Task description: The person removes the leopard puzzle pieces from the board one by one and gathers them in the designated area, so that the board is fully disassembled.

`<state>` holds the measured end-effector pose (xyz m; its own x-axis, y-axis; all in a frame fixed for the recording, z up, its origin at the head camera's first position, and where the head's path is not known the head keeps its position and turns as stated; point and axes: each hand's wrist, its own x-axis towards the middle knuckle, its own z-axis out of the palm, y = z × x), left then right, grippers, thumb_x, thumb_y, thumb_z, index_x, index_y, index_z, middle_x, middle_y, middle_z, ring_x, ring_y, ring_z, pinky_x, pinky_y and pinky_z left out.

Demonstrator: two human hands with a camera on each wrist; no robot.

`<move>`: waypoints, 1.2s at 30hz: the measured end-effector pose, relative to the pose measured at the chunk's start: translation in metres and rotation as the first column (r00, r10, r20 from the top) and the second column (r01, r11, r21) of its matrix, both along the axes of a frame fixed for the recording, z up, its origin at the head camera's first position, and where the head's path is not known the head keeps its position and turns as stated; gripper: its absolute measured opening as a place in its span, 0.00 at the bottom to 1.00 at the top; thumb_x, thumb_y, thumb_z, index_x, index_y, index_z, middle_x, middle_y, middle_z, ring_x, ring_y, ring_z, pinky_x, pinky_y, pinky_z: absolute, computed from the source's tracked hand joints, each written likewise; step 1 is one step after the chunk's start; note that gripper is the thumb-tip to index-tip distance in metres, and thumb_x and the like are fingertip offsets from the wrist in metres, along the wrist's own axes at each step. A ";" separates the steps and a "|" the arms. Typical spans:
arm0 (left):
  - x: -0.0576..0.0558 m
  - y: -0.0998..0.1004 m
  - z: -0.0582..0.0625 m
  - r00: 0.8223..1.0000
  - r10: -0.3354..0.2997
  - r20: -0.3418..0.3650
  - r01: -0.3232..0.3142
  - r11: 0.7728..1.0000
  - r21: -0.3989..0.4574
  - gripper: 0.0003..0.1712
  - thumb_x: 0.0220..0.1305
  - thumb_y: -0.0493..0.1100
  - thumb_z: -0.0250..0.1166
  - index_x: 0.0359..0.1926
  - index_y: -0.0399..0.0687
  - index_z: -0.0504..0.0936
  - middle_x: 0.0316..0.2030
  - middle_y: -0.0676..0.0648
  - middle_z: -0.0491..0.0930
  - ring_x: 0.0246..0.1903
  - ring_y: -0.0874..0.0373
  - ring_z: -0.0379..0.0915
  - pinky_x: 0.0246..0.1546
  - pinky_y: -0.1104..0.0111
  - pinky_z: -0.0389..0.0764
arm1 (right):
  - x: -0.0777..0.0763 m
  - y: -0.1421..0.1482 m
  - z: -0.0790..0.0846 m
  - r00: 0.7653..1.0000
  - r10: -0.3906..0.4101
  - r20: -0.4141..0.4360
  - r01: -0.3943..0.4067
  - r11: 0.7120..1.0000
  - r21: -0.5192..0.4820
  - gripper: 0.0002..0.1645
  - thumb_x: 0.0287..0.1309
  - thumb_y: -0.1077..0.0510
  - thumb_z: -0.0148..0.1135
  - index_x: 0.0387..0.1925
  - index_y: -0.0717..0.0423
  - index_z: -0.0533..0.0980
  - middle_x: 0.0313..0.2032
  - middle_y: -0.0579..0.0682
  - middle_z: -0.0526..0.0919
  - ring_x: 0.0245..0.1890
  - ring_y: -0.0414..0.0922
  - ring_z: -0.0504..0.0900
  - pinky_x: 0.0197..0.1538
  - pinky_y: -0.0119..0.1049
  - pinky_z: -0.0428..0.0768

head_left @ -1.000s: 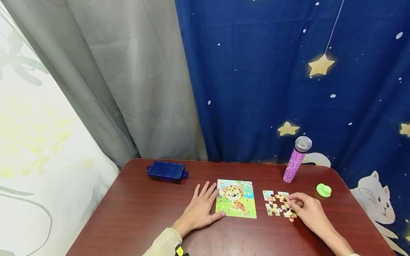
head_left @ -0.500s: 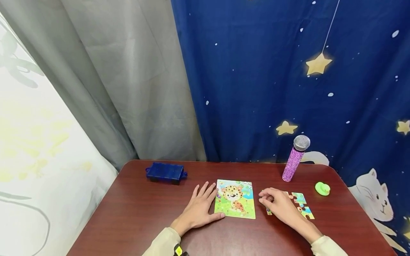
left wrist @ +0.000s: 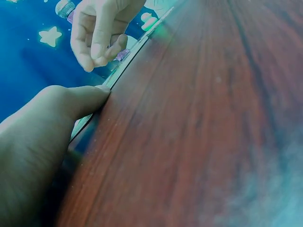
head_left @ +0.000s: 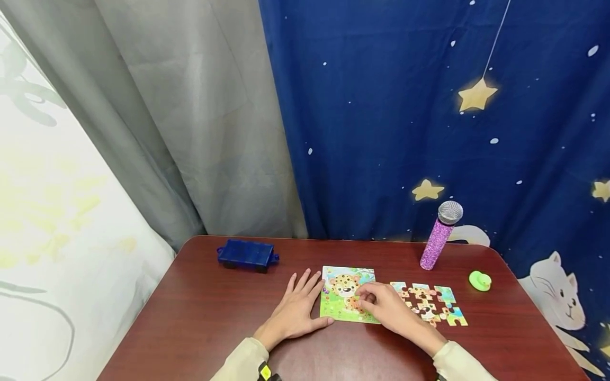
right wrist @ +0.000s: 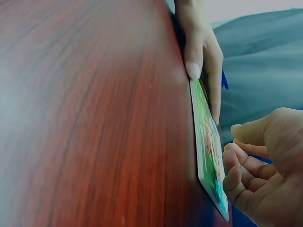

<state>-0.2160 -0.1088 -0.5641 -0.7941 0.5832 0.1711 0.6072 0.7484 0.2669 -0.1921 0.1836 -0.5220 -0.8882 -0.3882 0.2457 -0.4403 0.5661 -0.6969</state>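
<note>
A picture board [head_left: 337,311] printed with a spotted cub lies on the table. My left hand [head_left: 296,313] rests flat at its left side, fingers spread, fingertips and thumb touching the board's edge. Above the right part of the board hovers my right hand [head_left: 392,311], its fingers loosely curled. Both wrist views show nothing between the thumb and fingers of the right hand [right wrist: 265,170]; the board [right wrist: 208,146] is seen there nearly edge-on. Several jigsaw pieces [head_left: 445,294] with a matching spotted pattern lie spaced apart right of the board, partly behind the right hand.
A blue toy wagon [head_left: 247,254] stands at the back left of the brown table [head_left: 200,317]. At the back right, a purple glitter microphone [head_left: 436,244] stands upright, slightly tilted in view, with a green toy duck [head_left: 480,281] nearby. Curtains [head_left: 362,132] hang behind.
My right hand has moved left from the jigsaw pieces to over the picture board, uncovering more of the pieces. The left hand has stayed in place.
</note>
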 end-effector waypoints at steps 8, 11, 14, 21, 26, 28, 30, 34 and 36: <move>0.002 0.000 0.001 1.000 -0.005 -0.020 0.005 1.000 -0.002 0.58 0.71 0.81 0.58 0.84 0.46 0.68 0.85 0.42 0.60 0.86 0.39 0.47 0.82 0.33 0.46 | -0.001 -0.023 -0.005 0.997 0.075 -0.003 -0.075 0.997 0.010 0.05 0.69 0.67 0.72 0.43 0.56 0.88 0.33 0.38 0.84 0.33 0.30 0.80 0.38 0.31 0.83; 0.003 0.000 0.001 1.000 -0.001 -0.013 0.001 1.000 -0.010 0.58 0.71 0.81 0.58 0.85 0.47 0.67 0.86 0.43 0.59 0.87 0.40 0.46 0.82 0.34 0.45 | -0.002 -0.028 -0.005 0.995 0.097 0.019 -0.097 0.995 0.018 0.05 0.69 0.66 0.73 0.45 0.57 0.88 0.34 0.38 0.84 0.34 0.30 0.80 0.40 0.31 0.83; 0.003 0.000 0.000 1.000 0.001 -0.010 -0.001 1.000 -0.017 0.57 0.71 0.81 0.57 0.85 0.48 0.66 0.86 0.44 0.58 0.87 0.41 0.44 0.83 0.34 0.44 | -0.003 -0.031 -0.004 0.991 0.127 0.038 -0.127 0.992 0.018 0.06 0.69 0.66 0.72 0.46 0.59 0.88 0.33 0.38 0.84 0.33 0.31 0.80 0.40 0.31 0.83; 0.002 0.000 0.000 1.000 -0.001 -0.011 0.001 1.000 -0.014 0.58 0.72 0.82 0.57 0.85 0.47 0.67 0.86 0.44 0.58 0.87 0.41 0.44 0.83 0.34 0.44 | -0.005 -0.033 -0.003 0.988 0.146 0.057 -0.148 0.988 0.040 0.12 0.66 0.63 0.78 0.48 0.61 0.87 0.31 0.37 0.82 0.30 0.29 0.77 0.38 0.31 0.80; 0.002 0.000 0.001 1.000 0.001 -0.017 -0.001 1.000 -0.015 0.58 0.71 0.82 0.57 0.85 0.47 0.67 0.86 0.44 0.58 0.87 0.41 0.45 0.83 0.34 0.44 | -0.006 -0.034 -0.002 0.988 0.132 0.084 -0.138 0.988 0.073 0.19 0.65 0.62 0.79 0.54 0.64 0.86 0.29 0.37 0.80 0.27 0.29 0.74 0.36 0.31 0.78; 0.002 0.000 0.000 1.000 0.000 -0.019 0.000 1.000 -0.018 0.57 0.71 0.82 0.57 0.85 0.47 0.67 0.86 0.44 0.58 0.87 0.41 0.45 0.83 0.34 0.44 | -0.006 -0.035 -0.002 0.988 0.127 0.091 -0.134 0.988 0.080 0.21 0.65 0.62 0.79 0.56 0.65 0.85 0.29 0.37 0.80 0.26 0.30 0.74 0.36 0.32 0.77; 0.001 0.000 0.000 1.000 -0.001 -0.021 0.000 1.000 -0.020 0.58 0.71 0.82 0.56 0.85 0.48 0.67 0.86 0.44 0.58 0.87 0.41 0.45 0.83 0.34 0.44 | -0.006 -0.035 -0.001 0.988 0.124 0.096 -0.132 0.987 0.087 0.22 0.65 0.63 0.79 0.58 0.66 0.85 0.28 0.37 0.80 0.26 0.30 0.73 0.36 0.32 0.76; 0.001 0.000 -0.001 1.000 0.000 -0.023 0.000 1.000 -0.021 0.58 0.71 0.82 0.56 0.85 0.48 0.67 0.86 0.44 0.58 0.87 0.41 0.45 0.82 0.34 0.45 | -0.004 -0.037 0.000 0.988 0.123 0.093 -0.133 0.986 0.105 0.21 0.65 0.63 0.78 0.57 0.65 0.86 0.29 0.38 0.80 0.28 0.30 0.74 0.36 0.32 0.76; 0.001 0.000 -0.001 1.000 0.000 -0.023 -0.001 1.000 -0.019 0.58 0.71 0.82 0.57 0.85 0.48 0.68 0.86 0.44 0.59 0.87 0.41 0.46 0.82 0.34 0.45 | -0.003 -0.037 0.000 0.989 0.120 0.091 -0.130 0.985 0.114 0.20 0.66 0.63 0.78 0.57 0.65 0.86 0.30 0.38 0.80 0.29 0.31 0.74 0.36 0.33 0.76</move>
